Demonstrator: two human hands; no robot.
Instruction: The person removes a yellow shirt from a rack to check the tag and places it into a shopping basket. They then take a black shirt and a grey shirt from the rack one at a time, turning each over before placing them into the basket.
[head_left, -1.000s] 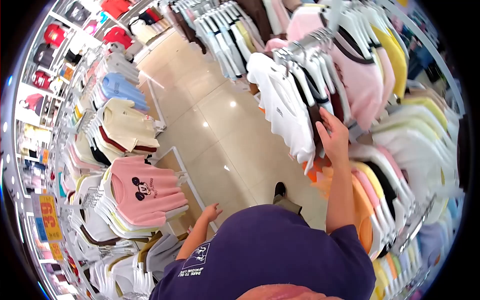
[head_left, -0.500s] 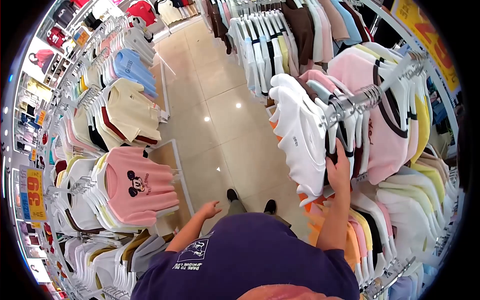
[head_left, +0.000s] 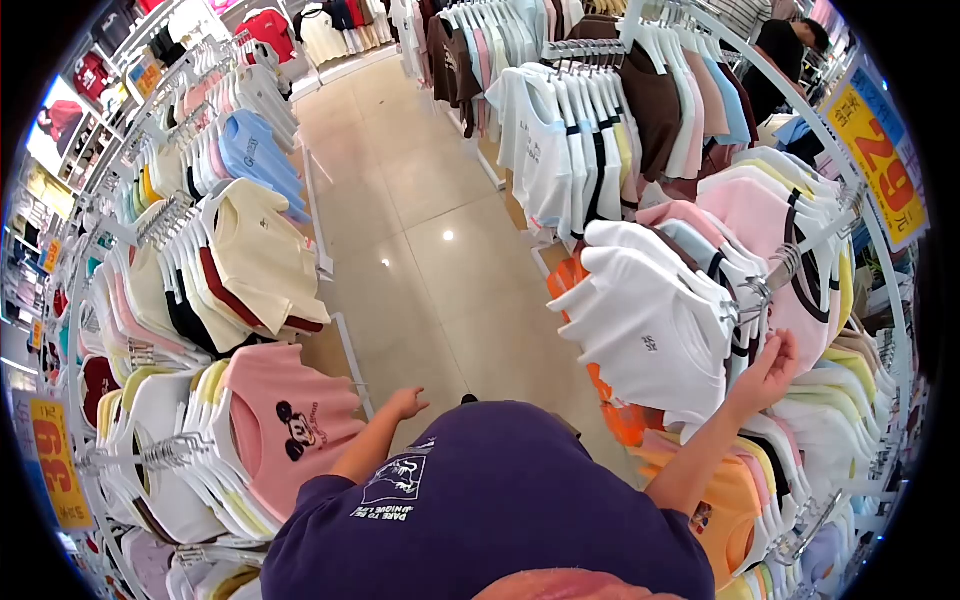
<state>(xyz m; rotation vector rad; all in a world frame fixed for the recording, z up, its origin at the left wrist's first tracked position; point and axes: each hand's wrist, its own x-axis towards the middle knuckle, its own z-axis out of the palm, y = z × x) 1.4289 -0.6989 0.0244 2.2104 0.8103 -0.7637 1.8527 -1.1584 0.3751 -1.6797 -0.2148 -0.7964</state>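
My right hand (head_left: 768,374) is raised at the rack on the right, its fingers curled in among the hangers. What they grip, if anything, is hidden. Just left of it hangs a white T-shirt (head_left: 650,335) with small dark print on the chest, in front of more shirts. A pink shirt with dark trim (head_left: 765,218) hangs beyond the hand. Over the aisle, my left hand (head_left: 408,402) hangs free with fingers stretched out and nothing in them. The nearest garment to it is a pink sweatshirt (head_left: 290,430) with a dark mouse-head print.
Racks of shirts line both sides of the tiled aisle (head_left: 425,290). An orange shirt (head_left: 725,510) hangs low beside my right arm. Price signs stand at right (head_left: 880,155) and left (head_left: 60,465). A person in dark clothing (head_left: 780,62) is beyond the right racks.
My right hand has shifted right, away from the dark garment between the shirts, toward the hangers. The white T-shirt now faces me more fully. The view has moved; my left hand stays low.
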